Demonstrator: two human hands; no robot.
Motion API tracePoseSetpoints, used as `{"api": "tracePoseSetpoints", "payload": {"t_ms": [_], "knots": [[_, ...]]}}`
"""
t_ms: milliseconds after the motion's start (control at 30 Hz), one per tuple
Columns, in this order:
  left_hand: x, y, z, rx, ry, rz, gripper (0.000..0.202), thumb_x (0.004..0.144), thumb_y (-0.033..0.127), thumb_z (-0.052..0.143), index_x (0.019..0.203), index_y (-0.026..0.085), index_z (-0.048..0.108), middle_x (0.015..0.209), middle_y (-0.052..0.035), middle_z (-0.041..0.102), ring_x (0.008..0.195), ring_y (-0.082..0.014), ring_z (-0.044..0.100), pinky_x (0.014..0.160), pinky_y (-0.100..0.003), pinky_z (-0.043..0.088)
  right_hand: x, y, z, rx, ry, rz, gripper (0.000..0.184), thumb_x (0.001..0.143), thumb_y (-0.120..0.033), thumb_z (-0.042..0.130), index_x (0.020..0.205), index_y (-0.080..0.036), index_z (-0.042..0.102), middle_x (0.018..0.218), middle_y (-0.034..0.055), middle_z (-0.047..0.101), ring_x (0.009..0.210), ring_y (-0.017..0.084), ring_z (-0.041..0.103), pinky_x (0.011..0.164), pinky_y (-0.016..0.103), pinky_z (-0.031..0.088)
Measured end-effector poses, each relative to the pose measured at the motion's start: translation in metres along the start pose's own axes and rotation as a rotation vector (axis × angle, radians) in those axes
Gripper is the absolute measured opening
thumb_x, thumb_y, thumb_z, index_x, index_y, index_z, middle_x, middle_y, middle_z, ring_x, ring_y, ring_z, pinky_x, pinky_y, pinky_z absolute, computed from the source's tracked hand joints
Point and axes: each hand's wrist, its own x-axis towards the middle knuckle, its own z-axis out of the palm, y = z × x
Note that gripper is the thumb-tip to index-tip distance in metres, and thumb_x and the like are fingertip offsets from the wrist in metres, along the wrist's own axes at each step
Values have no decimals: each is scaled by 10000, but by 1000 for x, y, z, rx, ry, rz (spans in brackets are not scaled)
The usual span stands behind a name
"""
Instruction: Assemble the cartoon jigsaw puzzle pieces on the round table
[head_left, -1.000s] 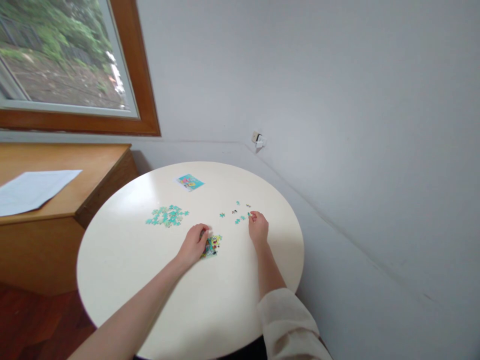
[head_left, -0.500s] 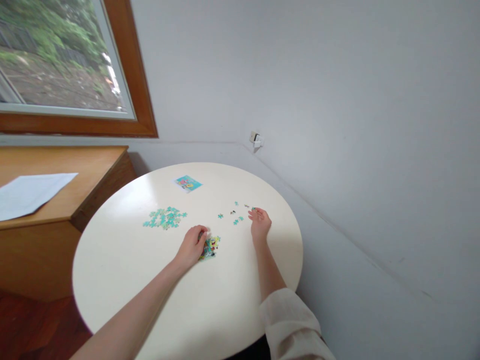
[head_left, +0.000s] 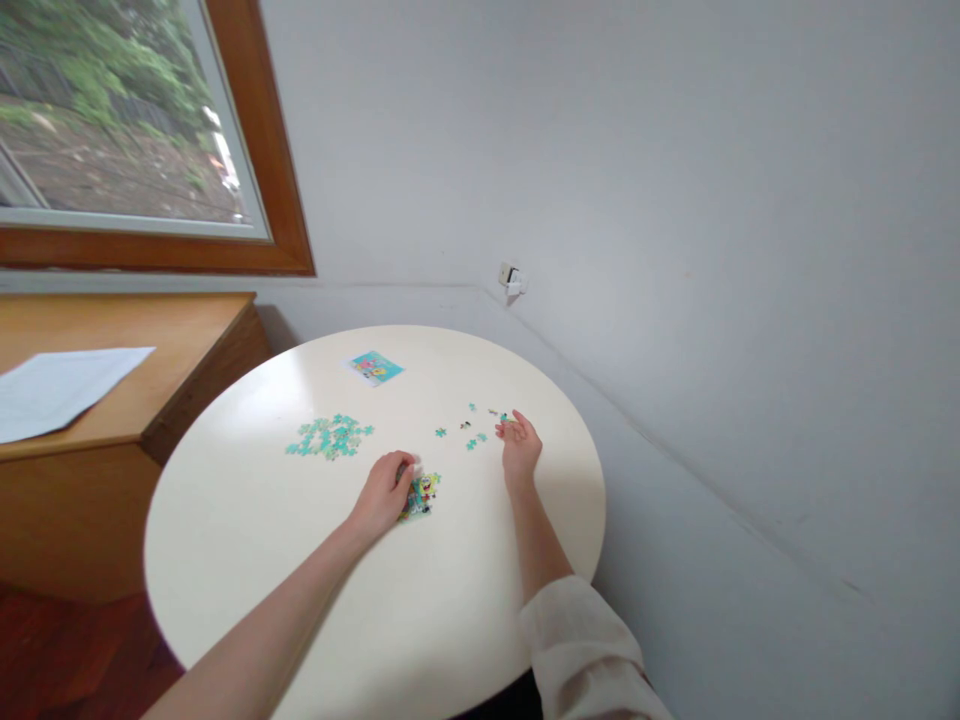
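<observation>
My left hand (head_left: 382,495) rests at the left edge of a partly joined jigsaw puzzle (head_left: 424,492), its thumb and fingers curled together. Something whitish shows at those fingertips, too small to make out. Over the right side of the table, my right hand (head_left: 523,450) has its fingers apart, with the index finger raised. Just beyond its fingertips lies a teal puzzle piece (head_left: 505,416), partly hidden. Several loose pieces are scattered left of that hand, among them a teal piece (head_left: 441,432) and a dark-marked piece (head_left: 466,425).
A heap of teal puzzle pieces (head_left: 330,437) lies on the left of the round white table (head_left: 240,540). Farther back is a small picture card (head_left: 376,368). A wooden cabinet (head_left: 180,340) bearing white paper (head_left: 67,385) stands left; walls close off the back and right.
My right hand has shifted slightly, its index finger lifting and its fingers spreading, so more of the teal piece beyond them shows. The left hand stays at the joined puzzle.
</observation>
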Motion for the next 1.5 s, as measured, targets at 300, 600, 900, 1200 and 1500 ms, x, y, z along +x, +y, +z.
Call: {"api": "tracePoseSetpoints", "payload": {"t_ms": [300, 600, 900, 1200, 1500], "knots": [[0, 3, -2, 5, -2, 9, 181, 825, 286, 388, 841, 193, 543, 877, -65, 623, 872, -206, 565, 837, -373, 434, -6, -11, 3, 101, -3, 75, 404, 550, -403, 754, 778, -145, 543, 636, 19, 656, 608, 175, 666, 575, 297, 549], [0, 4, -2, 8, -2, 15, 189, 828, 286, 392, 853, 187, 551, 890, -71, 631, 884, -208, 572, 837, -376, 437, -3, -7, 2, 32, 18, 51, 361, 566, -389, 715, 781, -127, 590, 647, 43, 663, 603, 160, 646, 580, 285, 520], [0, 3, -1, 13, -4, 17, 190, 827, 289, 401, 859, 182, 554, 893, -69, 634, 881, -206, 573, 842, -375, 435, -1, -5, -2, -12, 29, 50, 343, 544, -321, 683, 817, -118, 636, 732, 72, 689, 686, 180, 646, 660, 309, 508], [0, 0, 0, 26, 1, 38, 201, 836, 293, 390, 864, 177, 552, 888, -70, 628, 878, -206, 568, 832, -377, 438, -2, -6, 0, -1, 42, 57, 368, 549, -331, 702, 837, -114, 630, 731, 69, 684, 662, 172, 644, 693, 326, 516], [0, 0, 0, 27, 0, 41, 200, 831, 292, 387, 854, 181, 552, 888, -70, 631, 879, -206, 566, 835, -377, 433, -3, -9, 0, -26, 44, 24, 317, 554, -339, 714, 765, -133, 597, 670, 46, 660, 625, 157, 630, 662, 309, 512]]}}
